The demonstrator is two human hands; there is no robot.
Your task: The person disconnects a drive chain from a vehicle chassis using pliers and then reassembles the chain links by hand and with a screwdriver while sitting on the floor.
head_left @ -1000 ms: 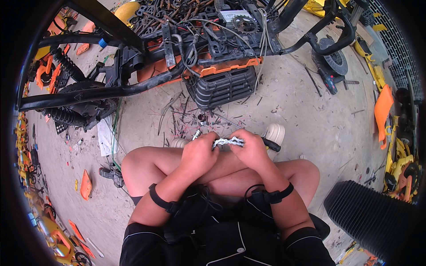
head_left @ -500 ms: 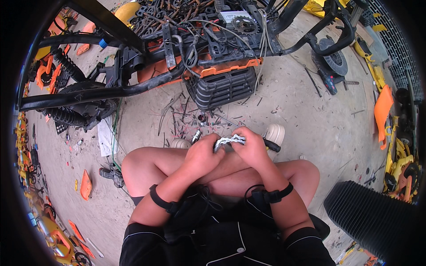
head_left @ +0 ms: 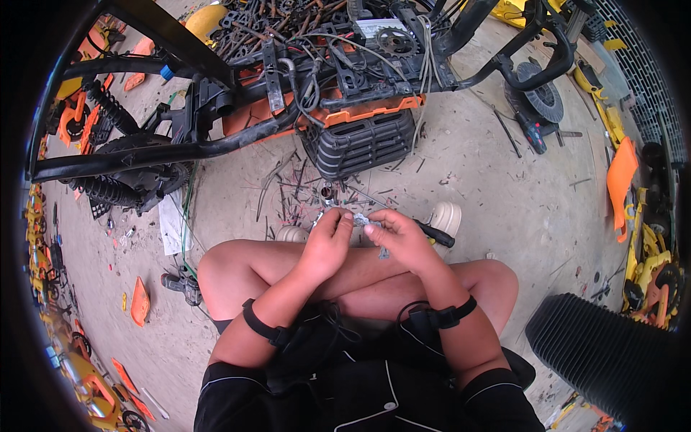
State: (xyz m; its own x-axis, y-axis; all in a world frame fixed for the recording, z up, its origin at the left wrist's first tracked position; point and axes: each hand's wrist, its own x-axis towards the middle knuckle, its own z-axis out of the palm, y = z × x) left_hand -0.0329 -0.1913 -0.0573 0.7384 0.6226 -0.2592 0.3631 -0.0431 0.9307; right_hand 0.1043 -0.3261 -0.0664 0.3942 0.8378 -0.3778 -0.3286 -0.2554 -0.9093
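A short silver roller chain (head_left: 362, 219) is stretched between my two hands, above my crossed legs. My left hand (head_left: 325, 247) pinches one part of it between thumb and fingers. With thumb and forefinger my right hand (head_left: 403, 243) grips the chain close by, and a loose end dangles below that hand. Much of the chain is hidden by my fingers. Just beyond the hands lie a silver socket-like part (head_left: 328, 191) and a screwdriver (head_left: 436, 235) with a black handle, beside my right shoe.
A black tubular vehicle frame (head_left: 216, 147) with cables and a sprocket (head_left: 397, 42) spans the far side. Cut scraps litter the floor under it. A cordless drill (head_left: 533, 135) lies by a wheel (head_left: 536, 92) at right. Another power tool (head_left: 180, 286) sits at left; a ribbed black object (head_left: 597, 356) stands near right.
My hands have shifted their grip on the chain and the fingers have come closer together. Less of the chain shows between them, and one end now hangs beneath my right hand.
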